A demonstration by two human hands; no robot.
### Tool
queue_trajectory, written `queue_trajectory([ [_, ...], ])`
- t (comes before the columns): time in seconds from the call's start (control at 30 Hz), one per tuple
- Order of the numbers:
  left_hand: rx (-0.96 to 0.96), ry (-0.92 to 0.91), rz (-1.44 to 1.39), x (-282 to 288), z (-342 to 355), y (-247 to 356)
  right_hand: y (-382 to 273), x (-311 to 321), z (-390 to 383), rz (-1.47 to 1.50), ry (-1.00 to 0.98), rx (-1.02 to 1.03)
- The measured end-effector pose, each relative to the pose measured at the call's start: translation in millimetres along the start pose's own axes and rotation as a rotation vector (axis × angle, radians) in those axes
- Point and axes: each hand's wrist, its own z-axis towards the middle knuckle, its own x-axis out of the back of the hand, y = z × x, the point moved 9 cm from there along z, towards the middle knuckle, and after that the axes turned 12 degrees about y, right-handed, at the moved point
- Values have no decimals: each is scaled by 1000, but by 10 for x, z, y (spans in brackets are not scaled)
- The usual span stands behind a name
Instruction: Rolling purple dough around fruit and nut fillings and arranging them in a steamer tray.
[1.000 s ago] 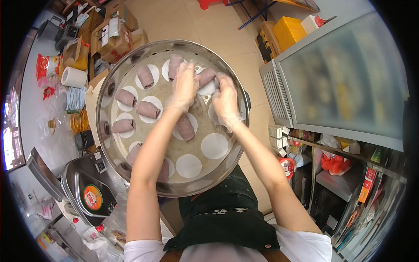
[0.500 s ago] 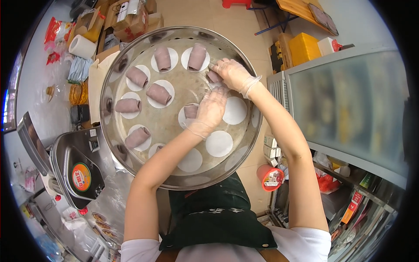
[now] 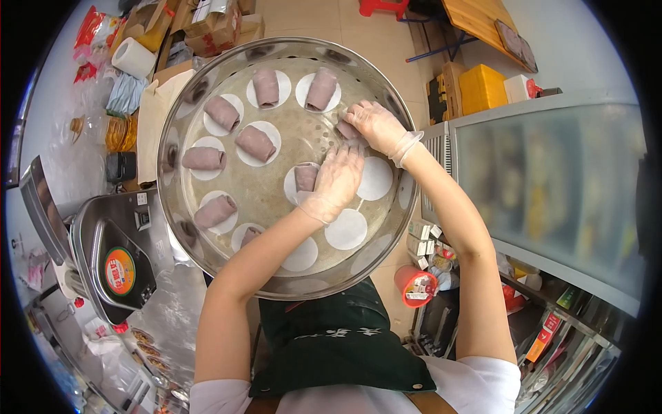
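Observation:
A wide round metal steamer tray [image 3: 286, 291] holds several purple dough rolls, most lying on white paper rounds. My right hand [image 3: 378, 129], in a clear glove, has its fingers curled over a purple dough roll [image 3: 347, 129] at the tray's right side; the hand partly hides it. My left hand [image 3: 338, 178], also gloved, reaches up from below with fingers stretched toward that same roll. Whether its fingertips touch the roll is hard to see. Another dough roll [image 3: 305, 177] lies just left of my left hand. Two bare paper rounds, one right [image 3: 373, 179] and one below [image 3: 346, 229], lie nearby.
A metal scale [image 3: 114, 259] stands at the left on a plastic-covered surface. Cardboard boxes [image 3: 214, 31] sit at the far left. To the right is a glass-fronted cabinet [image 3: 552, 200], with a red bin [image 3: 416, 286] on the floor before it.
The whole view has shifted slightly. My right hand stays curled over the dough roll, and my left hand keeps nearly the same place below it.

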Motion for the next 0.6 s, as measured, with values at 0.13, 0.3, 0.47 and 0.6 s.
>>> queue_trajectory([
  [0.13, 52, -39, -145, 278, -137, -37, -98, 205, -89, -48, 80, -4],
  [0.3, 43, 93, -270, 816, -474, -14, -344, 227, -439, -100, 64, -70],
  [0.47, 58, 178, -340, 1440, -917, -80, -329, 107, -449, -48, 34, -104],
  [0.6, 228, 346, -338, 2152, -1661, -291, -358, 24, -437, 24, 72, -121],
])
